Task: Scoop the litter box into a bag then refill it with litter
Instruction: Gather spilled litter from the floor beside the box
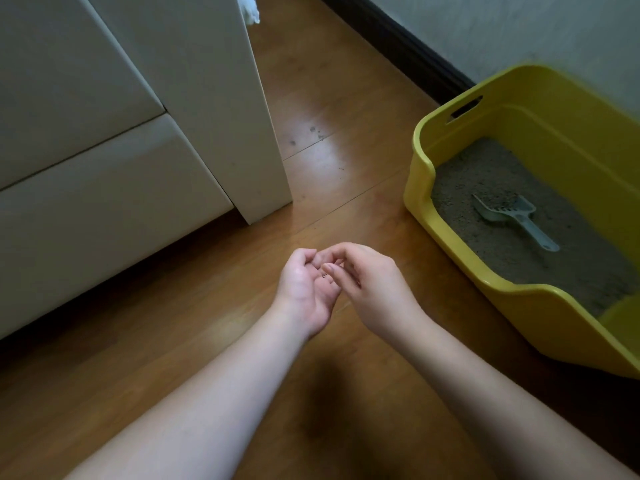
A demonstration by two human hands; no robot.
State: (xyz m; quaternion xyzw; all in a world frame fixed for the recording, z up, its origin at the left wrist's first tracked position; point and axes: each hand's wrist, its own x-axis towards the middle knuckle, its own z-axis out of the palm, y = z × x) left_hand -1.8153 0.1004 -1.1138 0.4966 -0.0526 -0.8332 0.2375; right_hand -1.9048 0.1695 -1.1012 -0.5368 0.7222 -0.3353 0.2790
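Observation:
A yellow litter box stands on the wooden floor at the right, holding grey litter. A grey slotted scoop lies on the litter with its handle pointing to the lower right. Both my hands are over the floor to the left of the box, apart from it. My left hand is palm up and cupped, with a few dark litter grains on the palm. My right hand has curled fingers, and its fingertips meet over the left palm. Whether they pinch a grain is not visible.
A white cabinet with drawer fronts stands at the left, its corner reaching the floor near the middle. A dark baseboard runs along the wall behind the box. Small specks dot the floorboards.

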